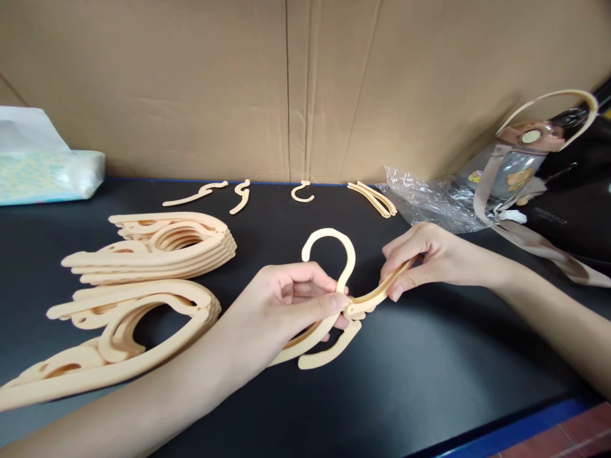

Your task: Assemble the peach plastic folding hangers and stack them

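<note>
A beige plastic hanger (351, 264) with a curved hook on top is held above the black table. My left hand (305, 305) pinches it at the base of the hook, thumb in front. One arm of the hanger passes down behind my left hand; a short curved piece (329, 350) hangs below the joint. My right hand (415, 257) is closed on the outer end of the other arm (377, 294), which slants up to the right. Some fingertips of both hands are hidden behind the pieces.
Two stacks of folded beige hangers, an upper (157, 254) and a lower (143, 350), lie left. Loose pieces (198, 193), a hook (303, 192) and arms (375, 198) lie at the back. Clear plastic (434, 200), a bottle (515, 165) and a tissue pack (52, 172) flank them.
</note>
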Available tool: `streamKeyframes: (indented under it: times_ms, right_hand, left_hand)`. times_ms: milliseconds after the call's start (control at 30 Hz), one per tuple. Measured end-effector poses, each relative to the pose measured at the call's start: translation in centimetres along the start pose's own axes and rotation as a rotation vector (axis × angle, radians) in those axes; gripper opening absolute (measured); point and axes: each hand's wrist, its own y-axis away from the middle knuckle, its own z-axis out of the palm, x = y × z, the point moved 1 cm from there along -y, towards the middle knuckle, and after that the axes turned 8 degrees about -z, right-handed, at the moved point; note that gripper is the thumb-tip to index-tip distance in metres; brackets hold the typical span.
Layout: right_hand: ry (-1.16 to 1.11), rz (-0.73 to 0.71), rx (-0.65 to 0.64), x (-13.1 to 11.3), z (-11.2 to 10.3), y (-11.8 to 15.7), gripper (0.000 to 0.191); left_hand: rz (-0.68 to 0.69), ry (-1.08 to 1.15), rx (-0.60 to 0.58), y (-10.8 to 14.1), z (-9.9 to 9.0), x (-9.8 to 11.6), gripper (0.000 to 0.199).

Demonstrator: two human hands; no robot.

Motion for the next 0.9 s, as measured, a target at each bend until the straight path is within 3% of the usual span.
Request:
streamKeyframes:
  times_ms: [233, 667, 767, 900]
  right_hand:
    - [-0.096, 0.134, 0.081, 0.36, 0.72, -0.54, 0.022]
    - [-0.057, 0.102, 0.188, 0.32, 0.92, -0.73, 0.023]
    - [-0.069, 0.131, 0.227, 0.33, 0.80, -0.73, 0.026]
    - [0.006, 0.138, 0.364, 0.40, 0.22, -0.63, 0.031]
  left_hand:
    - [0.006, -0.031, 0.119, -0.14, -0.43, 0.02, 0.013]
    - [0.042, 0.035, 0.183, -0.44, -0.57, 0.09, 0.014]
    - [0.042, 0.063, 0.248, -0.20, -0.28, 0.31, 0.017]
    - [0.105, 0.033, 0.254, 0.09, -0.15, 0.10, 0.038]
